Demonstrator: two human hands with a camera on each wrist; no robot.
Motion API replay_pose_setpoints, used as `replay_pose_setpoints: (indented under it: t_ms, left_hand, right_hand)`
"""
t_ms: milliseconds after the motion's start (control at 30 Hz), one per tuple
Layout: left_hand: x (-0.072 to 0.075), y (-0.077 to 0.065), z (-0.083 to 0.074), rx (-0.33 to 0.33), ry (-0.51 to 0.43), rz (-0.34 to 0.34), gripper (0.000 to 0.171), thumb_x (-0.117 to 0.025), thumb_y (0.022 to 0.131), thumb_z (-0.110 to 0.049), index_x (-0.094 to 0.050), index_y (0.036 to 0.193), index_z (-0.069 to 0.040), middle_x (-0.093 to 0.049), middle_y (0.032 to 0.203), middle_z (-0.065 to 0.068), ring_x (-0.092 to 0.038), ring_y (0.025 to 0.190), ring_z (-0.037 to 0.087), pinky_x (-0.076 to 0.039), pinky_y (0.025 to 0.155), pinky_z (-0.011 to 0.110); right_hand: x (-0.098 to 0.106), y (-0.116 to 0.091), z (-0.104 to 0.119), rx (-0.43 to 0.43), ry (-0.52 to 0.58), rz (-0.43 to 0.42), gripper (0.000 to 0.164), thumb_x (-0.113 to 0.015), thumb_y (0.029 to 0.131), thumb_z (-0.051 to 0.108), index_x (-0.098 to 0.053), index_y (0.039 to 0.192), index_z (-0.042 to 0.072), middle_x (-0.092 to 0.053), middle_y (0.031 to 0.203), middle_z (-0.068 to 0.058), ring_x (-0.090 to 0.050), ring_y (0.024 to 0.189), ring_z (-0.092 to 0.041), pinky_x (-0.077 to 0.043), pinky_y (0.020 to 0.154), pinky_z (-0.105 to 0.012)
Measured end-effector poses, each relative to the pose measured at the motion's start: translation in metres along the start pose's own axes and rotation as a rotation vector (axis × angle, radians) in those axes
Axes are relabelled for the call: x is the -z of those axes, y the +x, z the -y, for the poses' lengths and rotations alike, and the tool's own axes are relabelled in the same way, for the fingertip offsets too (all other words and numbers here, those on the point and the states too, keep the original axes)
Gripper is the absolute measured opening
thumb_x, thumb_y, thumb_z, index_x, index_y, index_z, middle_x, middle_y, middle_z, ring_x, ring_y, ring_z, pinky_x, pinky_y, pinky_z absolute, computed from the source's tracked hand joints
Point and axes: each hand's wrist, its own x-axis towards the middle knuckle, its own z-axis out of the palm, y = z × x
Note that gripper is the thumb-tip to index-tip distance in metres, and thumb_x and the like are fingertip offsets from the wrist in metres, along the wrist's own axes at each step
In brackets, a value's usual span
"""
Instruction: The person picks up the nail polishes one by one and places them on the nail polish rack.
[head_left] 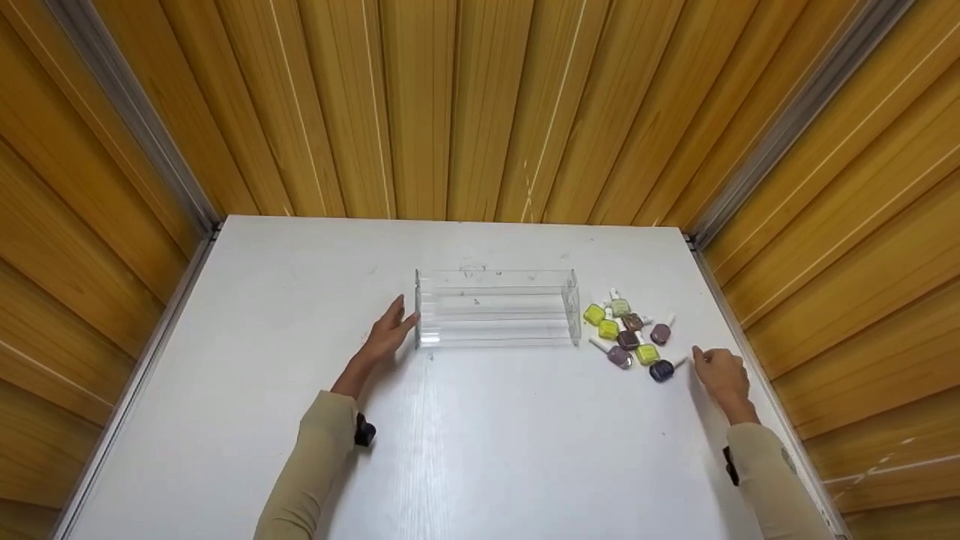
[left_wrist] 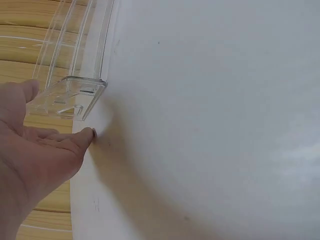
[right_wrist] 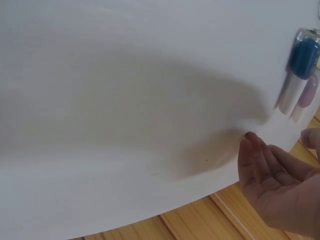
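Note:
A clear acrylic tiered rack [head_left: 495, 318] stands on the white table. My left hand [head_left: 388, 334] is at the rack's left end, thumb against its edge and the other fingers extended. In the left wrist view, the rack's end panel [left_wrist: 70, 97] appears between thumb and fingers. Several nail polish bottles with white caps lie in a cluster right of the rack, among them a yellow bottle [head_left: 646, 354] and a purple bottle [head_left: 619, 356]. Nearest my right hand [head_left: 724, 375] is a dark blue bottle [right_wrist: 304, 57], its cap pointing toward the fingertips. The right hand's fingers are loosely bent and hold nothing.
The white table [head_left: 480, 442] spreads in front of the rack and out to both sides. Wood-patterned panels [head_left: 480, 112] enclose it at the back, left and right, with grey metal posts [head_left: 795, 112] in the corners.

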Motion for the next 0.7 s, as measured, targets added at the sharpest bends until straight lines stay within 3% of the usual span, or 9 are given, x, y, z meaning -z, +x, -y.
replay_pose_setpoints:
  t_ms: [100, 267, 433, 700]
  left_hand:
    - [-0.003, 0.005, 0.000, -0.003, -0.030, -0.014, 0.077, -0.048, 0.109, -0.038, -0.007, 0.164, -0.004, -0.011, 0.171, 0.022, -0.015, 0.159, 0.039, -0.017, 0.130, 0.050]
    - [-0.008, 0.010, -0.001, -0.003, -0.081, -0.007, 0.074, -0.050, 0.108, -0.036, -0.010, 0.165, -0.011, -0.013, 0.172, 0.017, -0.017, 0.159, 0.036, -0.020, 0.129, 0.049]
    - [-0.011, 0.013, -0.001, 0.009, -0.132, 0.005, 0.077, -0.052, 0.107, -0.040, -0.011, 0.166, -0.012, -0.015, 0.172, 0.014, -0.017, 0.159, 0.033, -0.021, 0.129, 0.047]
    - [-0.014, 0.018, 0.003, -0.008, -0.188, -0.003, 0.069, -0.049, 0.108, -0.027, -0.015, 0.164, -0.005, -0.021, 0.170, 0.018, -0.020, 0.158, 0.034, -0.020, 0.129, 0.048]
  right_hand:
    - [-0.004, 0.000, 0.003, -0.020, 0.022, -0.023, 0.056, -0.048, 0.105, 0.040, -0.072, 0.106, -0.011, -0.073, 0.089, -0.027, -0.067, 0.070, -0.033, -0.050, 0.056, -0.039]
    - [-0.010, 0.001, 0.009, -0.080, 0.100, -0.009, 0.057, -0.053, 0.102, 0.045, -0.072, 0.085, -0.006, -0.066, 0.060, -0.005, -0.058, 0.053, -0.014, -0.043, 0.049, -0.029]
    - [-0.015, 0.004, 0.014, -0.104, 0.175, 0.043, 0.053, -0.059, 0.100, 0.045, -0.074, 0.086, -0.005, -0.066, 0.057, 0.001, -0.059, 0.051, -0.010, -0.046, 0.048, -0.026]
    - [-0.018, 0.008, 0.019, -0.130, 0.236, 0.040, 0.047, -0.067, 0.095, 0.036, -0.073, 0.098, -0.011, -0.067, 0.058, 0.002, -0.060, 0.050, -0.008, -0.049, 0.048, -0.023]
